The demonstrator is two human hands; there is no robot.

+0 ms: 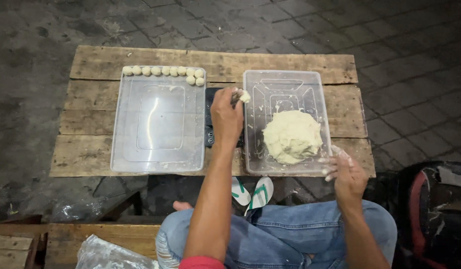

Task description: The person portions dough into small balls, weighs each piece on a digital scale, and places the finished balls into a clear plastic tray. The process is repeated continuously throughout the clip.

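My left hand (226, 117) reaches over a small black scale (209, 124) between two clear plastic trays and pinches a small lump of dough (245, 96) at its fingertips. My right hand (342, 172), in a thin clear plastic glove smeared with dough, hovers with fingers spread at the near right corner of the right tray (250, 149). That tray holds a large mound of pale dough (292, 135). The left tray (121, 149) carries a row of several small dough balls (163, 71) along its far edge.
Both trays lie on a low table of rough wooden planks (91, 124) over a dark paved floor. My knees in blue jeans (290, 234) and green-white sandals (253, 192) are below it. A crumpled plastic bag (106, 254) lies at the bottom left, a dark red-trimmed bag (434, 214) at the right.
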